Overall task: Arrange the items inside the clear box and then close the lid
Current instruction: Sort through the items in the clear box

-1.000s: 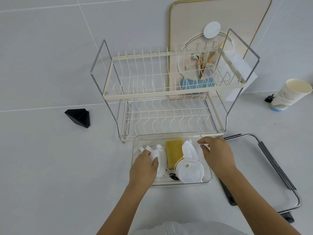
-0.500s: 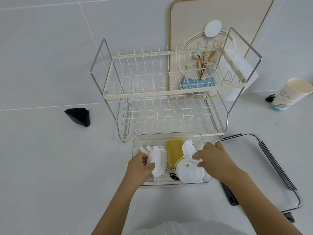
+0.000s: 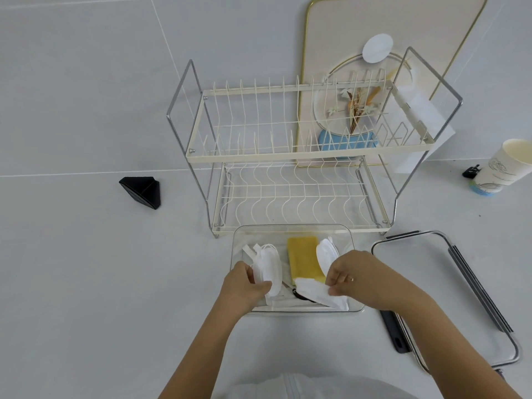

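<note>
The clear box (image 3: 290, 228) sits on the white surface in front of a dish rack. Inside it lie a yellow sponge (image 3: 302, 260), white plastic cup lids and a small dark item. My left hand (image 3: 244, 286) grips a stack of white lids (image 3: 267, 266) standing on edge at the box's left side. My right hand (image 3: 357, 276) pinches another white lid (image 3: 315, 292), tilted nearly flat at the box's front right. One more white lid (image 3: 326, 254) stands upright beside the sponge. The clear lid with dark clips (image 3: 449, 286) lies to the right of the box.
A two-tier cream wire dish rack (image 3: 302, 151) stands just behind the box. A decorated board (image 3: 388, 30) leans against the wall behind it. A paper cup (image 3: 503, 171) stands far right, a black wedge (image 3: 142, 191) lies at the left.
My right hand has moved from the box's right rim onto the round lid at the front and tipped it from flat to tilted. My left hand keeps hold of the left lids.
</note>
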